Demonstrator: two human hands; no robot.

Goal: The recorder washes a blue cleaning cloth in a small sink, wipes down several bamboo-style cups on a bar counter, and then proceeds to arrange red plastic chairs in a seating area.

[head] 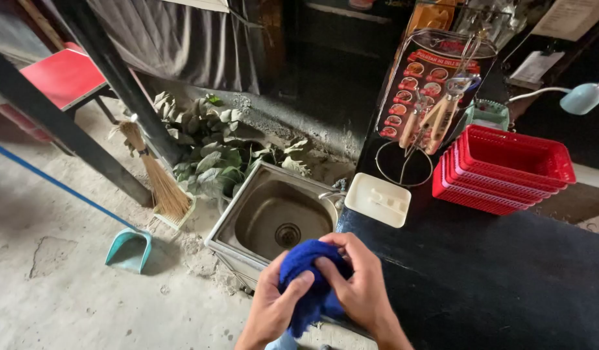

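Both of my hands grip a bunched blue cloth (312, 279) at the bottom middle of the head view. My left hand (273, 308) wraps it from the left and below. My right hand (363, 288) closes over it from the right. The cloth is held above the near rim of a small steel sink (247, 214), at the left edge of a black counter (494, 279). The sink's basin has a round drain (287, 234) and looks dry.
On the counter stand a white soap dish (378, 199), a stack of red baskets (503, 170), a wire rack with tongs (435, 116) and a pale lamp (581, 98). Left of the sink are leafy plants (212, 152), a broom (158, 178), a teal dustpan (129, 249) and black posts.
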